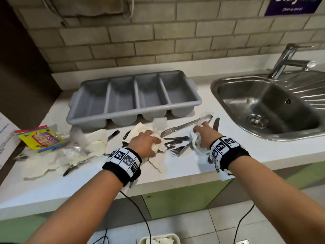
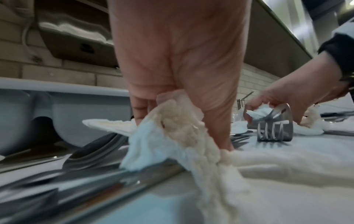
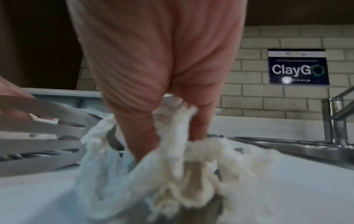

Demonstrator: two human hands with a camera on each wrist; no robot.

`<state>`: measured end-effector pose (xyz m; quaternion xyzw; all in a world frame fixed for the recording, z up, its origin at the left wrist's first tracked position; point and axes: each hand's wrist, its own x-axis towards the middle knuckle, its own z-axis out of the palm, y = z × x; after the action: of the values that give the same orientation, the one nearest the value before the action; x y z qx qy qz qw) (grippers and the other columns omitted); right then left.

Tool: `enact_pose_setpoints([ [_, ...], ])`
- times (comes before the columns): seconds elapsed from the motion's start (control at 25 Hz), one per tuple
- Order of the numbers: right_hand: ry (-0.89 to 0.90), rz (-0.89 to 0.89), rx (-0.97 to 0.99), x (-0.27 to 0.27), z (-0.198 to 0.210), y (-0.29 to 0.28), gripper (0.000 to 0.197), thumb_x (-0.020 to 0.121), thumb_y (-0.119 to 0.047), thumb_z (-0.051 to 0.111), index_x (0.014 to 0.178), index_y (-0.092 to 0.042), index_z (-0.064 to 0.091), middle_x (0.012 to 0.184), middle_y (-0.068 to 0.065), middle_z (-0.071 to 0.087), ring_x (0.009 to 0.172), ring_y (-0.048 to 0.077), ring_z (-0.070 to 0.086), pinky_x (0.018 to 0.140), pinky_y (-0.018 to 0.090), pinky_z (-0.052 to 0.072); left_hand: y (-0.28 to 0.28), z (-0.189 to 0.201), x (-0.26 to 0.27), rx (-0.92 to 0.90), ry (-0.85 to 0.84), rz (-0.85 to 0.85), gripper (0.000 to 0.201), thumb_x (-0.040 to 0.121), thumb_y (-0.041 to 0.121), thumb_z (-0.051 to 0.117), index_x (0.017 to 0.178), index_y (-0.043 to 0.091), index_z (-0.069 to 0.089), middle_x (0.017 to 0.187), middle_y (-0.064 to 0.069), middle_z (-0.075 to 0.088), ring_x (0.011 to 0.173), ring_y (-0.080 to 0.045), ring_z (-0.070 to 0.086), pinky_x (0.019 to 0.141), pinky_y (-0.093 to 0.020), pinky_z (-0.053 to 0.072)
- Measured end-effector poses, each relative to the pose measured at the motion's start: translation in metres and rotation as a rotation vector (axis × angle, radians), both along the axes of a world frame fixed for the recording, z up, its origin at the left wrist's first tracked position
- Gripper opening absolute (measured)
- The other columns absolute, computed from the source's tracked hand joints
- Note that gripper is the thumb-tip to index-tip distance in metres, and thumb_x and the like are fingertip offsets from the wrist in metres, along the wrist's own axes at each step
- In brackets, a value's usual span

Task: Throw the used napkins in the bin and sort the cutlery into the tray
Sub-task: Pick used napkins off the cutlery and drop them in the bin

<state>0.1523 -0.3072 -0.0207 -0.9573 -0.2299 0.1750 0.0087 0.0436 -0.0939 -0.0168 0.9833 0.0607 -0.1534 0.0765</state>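
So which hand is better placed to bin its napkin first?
Probably the right hand. Its napkin is already bunched inside curled fingers. The left hand grips a larger napkin still spread across the counter over cutlery. The bin sits on the floor between both arms.

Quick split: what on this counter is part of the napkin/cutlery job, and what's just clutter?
Job items:
left hand gripping a napkin
right hand gripping a second napkin
forks
knife
grey tray
bin

Clutter:
yellow packet
sink
tap
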Motion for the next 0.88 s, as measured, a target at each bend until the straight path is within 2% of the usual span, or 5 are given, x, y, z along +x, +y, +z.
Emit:
enact_pose_setpoints([
  [0.16, -0.093, -0.135, 0.212, -0.002, 0.005, -0.003, 0.047, 0.078, 0.0, 0.065, 0.124, -0.005, 0.053, 0.136, 0.015, 0.037, 0.116, 0.033, 0.054, 0.102, 0.034, 0.042, 0.002, -0.004, 0.0, -0.077, -0.102, 0.045, 0.032, 0.089, 0.023, 0.054, 0.12, 0.026, 0.062, 0.147, -0.001, 0.039, 0.132, -0.023, 0.04, 0.107, -0.035, 0.038],
  [0.4, -0.231, -0.259, 0.464, -0.002, 0.012, -0.01, 0.033, 0.079, 0.015, 0.053, 0.107, 0.001, 0.064, 0.127, 0.02, 0.052, 0.113, 0.034, 0.055, 0.099, 0.032, 0.043, 0.013, -0.001, 0.001, -0.319, -0.405, 0.255, 0.025, 0.086, 0.0, 0.051, 0.099, 0.011, 0.07, 0.109, -0.009, 0.067, 0.101, -0.027, 0.061, 0.088, -0.029, 0.046],
  [0.68, -0.326, -0.32, 0.653, -0.013, 0.026, -0.02, 0.032, 0.073, 0.016, 0.058, 0.102, 0.003, 0.065, 0.115, 0.021, 0.058, 0.101, 0.034, 0.059, 0.079, 0.021, 0.039, 0.015, 0.02, -0.011, -0.575, -0.597, 0.45, 0.029, 0.09, 0.0, 0.048, 0.113, 0.008, 0.065, 0.111, -0.017, 0.067, 0.095, -0.032, 0.062, 0.085, -0.031, 0.049],
  [0.76, -0.325, -0.327, 0.698, -0.021, 0.027, -0.021, 0.032, 0.072, 0.018, 0.056, 0.099, 0.003, 0.064, 0.114, 0.021, 0.058, 0.096, 0.036, 0.06, 0.076, 0.022, 0.038, 0.015, 0.015, -0.017, -0.629, -0.574, 0.402, 0.043, 0.088, -0.007, 0.041, 0.12, 0.015, 0.061, 0.115, -0.018, 0.064, 0.092, -0.029, 0.061, 0.087, -0.036, 0.051],
  [0.88, -0.288, -0.346, 0.721, -0.037, 0.025, -0.018, 0.031, 0.074, 0.017, 0.054, 0.1, 0.001, 0.063, 0.119, 0.02, 0.056, 0.087, 0.033, 0.058, 0.071, 0.022, 0.042, 0.009, 0.002, -0.023, -0.485, -0.388, 0.279, 0.054, 0.084, -0.009, 0.038, 0.13, 0.018, 0.052, 0.123, -0.016, 0.054, 0.112, -0.03, 0.054, 0.098, -0.036, 0.045],
])
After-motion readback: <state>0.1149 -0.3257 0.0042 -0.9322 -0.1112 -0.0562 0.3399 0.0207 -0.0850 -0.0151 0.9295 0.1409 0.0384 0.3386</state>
